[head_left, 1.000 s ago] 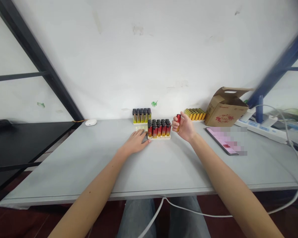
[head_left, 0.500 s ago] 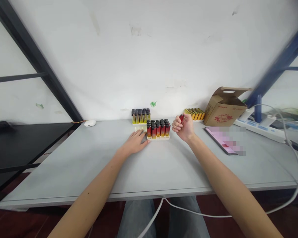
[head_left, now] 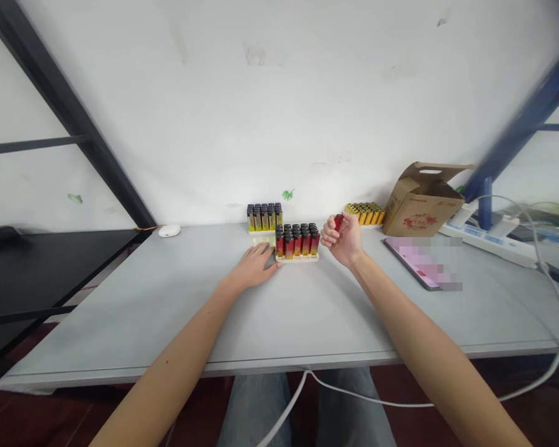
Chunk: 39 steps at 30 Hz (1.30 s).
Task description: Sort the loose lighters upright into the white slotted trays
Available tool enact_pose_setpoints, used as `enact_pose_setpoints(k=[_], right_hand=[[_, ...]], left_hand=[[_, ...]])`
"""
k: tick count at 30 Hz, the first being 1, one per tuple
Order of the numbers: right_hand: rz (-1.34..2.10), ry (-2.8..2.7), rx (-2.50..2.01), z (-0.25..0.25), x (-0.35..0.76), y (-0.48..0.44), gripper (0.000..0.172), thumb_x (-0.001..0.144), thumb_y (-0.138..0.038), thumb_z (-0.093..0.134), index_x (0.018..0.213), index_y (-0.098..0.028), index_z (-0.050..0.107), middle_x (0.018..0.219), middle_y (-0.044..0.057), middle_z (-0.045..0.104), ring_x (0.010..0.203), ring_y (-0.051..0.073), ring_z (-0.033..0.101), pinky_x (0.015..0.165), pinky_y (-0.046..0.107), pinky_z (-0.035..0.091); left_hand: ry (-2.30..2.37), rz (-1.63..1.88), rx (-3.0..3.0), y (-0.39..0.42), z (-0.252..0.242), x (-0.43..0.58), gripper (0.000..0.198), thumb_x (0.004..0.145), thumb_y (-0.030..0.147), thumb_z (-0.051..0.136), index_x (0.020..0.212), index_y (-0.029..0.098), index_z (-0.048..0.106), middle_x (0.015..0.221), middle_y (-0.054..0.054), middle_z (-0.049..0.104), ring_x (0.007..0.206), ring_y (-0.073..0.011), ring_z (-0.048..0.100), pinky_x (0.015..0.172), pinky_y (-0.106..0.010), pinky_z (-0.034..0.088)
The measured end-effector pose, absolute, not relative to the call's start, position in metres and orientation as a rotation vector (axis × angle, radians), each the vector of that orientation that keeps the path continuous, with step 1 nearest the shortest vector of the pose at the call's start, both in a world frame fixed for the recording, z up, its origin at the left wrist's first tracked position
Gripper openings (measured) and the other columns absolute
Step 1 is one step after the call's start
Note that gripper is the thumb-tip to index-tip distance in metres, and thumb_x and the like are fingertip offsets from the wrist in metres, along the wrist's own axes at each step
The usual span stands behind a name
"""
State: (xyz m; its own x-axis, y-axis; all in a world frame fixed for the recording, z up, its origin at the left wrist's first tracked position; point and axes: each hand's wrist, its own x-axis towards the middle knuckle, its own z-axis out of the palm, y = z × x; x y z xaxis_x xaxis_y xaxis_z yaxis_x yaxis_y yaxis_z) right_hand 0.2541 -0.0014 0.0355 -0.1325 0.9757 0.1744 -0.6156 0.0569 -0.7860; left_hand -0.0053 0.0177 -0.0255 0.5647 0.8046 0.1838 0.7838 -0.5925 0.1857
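Several red-to-yellow lighters (head_left: 297, 243) with black tops stand upright in a pale tray (head_left: 298, 259) on the desk. My left hand (head_left: 253, 267) lies open and flat on the desk just left of that tray, its thumb close to the tray's front corner. Raised a little to the tray's right, my right hand (head_left: 343, 240) is closed around a red lighter (head_left: 338, 221); the fingers hide most of it. Behind the first tray, by the wall, stands another tray of yellow-green lighters (head_left: 265, 218) with dark tops.
At the back right, several yellow cylinders or lighters (head_left: 366, 214) stand in rows beside an opened cardboard box (head_left: 422, 205). A flat device with a pink screen (head_left: 412, 261) lies before the box. A white power strip (head_left: 489, 239) and cable are farther right; a white case (head_left: 169, 231) sits back left.
My right hand, still holding the red lighter, has shifted very slightly left. My left hand and the trays have stayed in place.
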Motion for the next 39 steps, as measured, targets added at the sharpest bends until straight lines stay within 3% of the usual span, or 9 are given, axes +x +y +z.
enact_pose_setpoints(k=[4,8,12,16,23,28,39], right_hand=[[1.473,-0.908,-0.526,0.036,0.252,-0.002,0.036,0.088,-0.048,0.046,0.062,-0.022,0.043,0.050,-0.007,0.024,0.043,0.009,0.025,0.041,0.019,0.031],[1.462,-0.938,-0.459,0.043,0.252,-0.005,0.030,0.086,-0.050,0.050,0.075,-0.022,0.055,0.057,-0.005,0.036,0.050,0.010,0.038,0.049,0.022,0.042],[1.405,-1.030,-0.492,0.051,0.259,-0.008,0.025,0.079,-0.047,0.066,0.090,-0.024,0.062,0.071,-0.003,0.052,0.066,0.012,0.055,0.062,0.024,0.050],[1.122,-1.189,-0.603,0.051,0.263,-0.009,0.027,0.071,-0.039,0.078,0.090,-0.026,0.065,0.081,-0.001,0.064,0.083,0.015,0.063,0.070,0.027,0.052],[0.629,-1.666,-0.878,0.034,0.245,-0.011,0.015,0.073,-0.033,0.076,0.082,-0.022,0.071,0.093,0.005,0.071,0.093,0.022,0.064,0.088,0.040,0.049],[0.357,-1.927,-0.913,0.021,0.236,-0.011,0.008,0.077,-0.030,0.072,0.084,-0.026,0.071,0.094,0.004,0.072,0.114,0.026,0.059,0.106,0.048,0.037],[0.213,-1.971,-0.914,0.013,0.235,-0.008,0.013,0.081,-0.029,0.069,0.094,-0.026,0.070,0.109,0.006,0.069,0.120,0.027,0.055,0.103,0.047,0.042]], left_hand=[[1.373,0.396,2.711,0.018,-0.026,-0.005,0.056,0.097,0.054,0.034,0.137,0.016,0.047,0.149,-0.016,0.041,0.141,-0.0322,0.035,0.115,-0.049,0.030],[1.344,0.426,2.737,0.017,-0.026,-0.006,0.053,0.097,0.053,0.036,0.137,0.018,0.046,0.147,-0.015,0.044,0.140,-0.0301,0.037,0.115,-0.047,0.031],[1.363,0.415,2.745,0.016,-0.025,-0.006,0.053,0.098,0.052,0.035,0.136,0.017,0.047,0.147,-0.016,0.043,0.139,-0.0303,0.037,0.114,-0.046,0.032],[1.346,0.412,2.755,0.016,-0.024,-0.005,0.053,0.098,0.052,0.035,0.135,0.017,0.047,0.144,-0.016,0.045,0.137,-0.0303,0.039,0.113,-0.046,0.033],[1.305,0.474,2.732,0.016,-0.023,-0.004,0.049,0.097,0.052,0.037,0.135,0.022,0.048,0.140,-0.013,0.049,0.133,-0.0293,0.043,0.111,-0.047,0.035],[1.309,0.487,2.731,0.015,-0.023,-0.004,0.048,0.098,0.052,0.036,0.134,0.022,0.049,0.140,-0.012,0.049,0.133,-0.0293,0.043,0.111,-0.046,0.035],[1.297,0.470,2.752,0.016,-0.024,-0.004,0.048,0.098,0.051,0.037,0.135,0.022,0.046,0.140,-0.013,0.049,0.133,-0.0291,0.043,0.111,-0.047,0.034]])
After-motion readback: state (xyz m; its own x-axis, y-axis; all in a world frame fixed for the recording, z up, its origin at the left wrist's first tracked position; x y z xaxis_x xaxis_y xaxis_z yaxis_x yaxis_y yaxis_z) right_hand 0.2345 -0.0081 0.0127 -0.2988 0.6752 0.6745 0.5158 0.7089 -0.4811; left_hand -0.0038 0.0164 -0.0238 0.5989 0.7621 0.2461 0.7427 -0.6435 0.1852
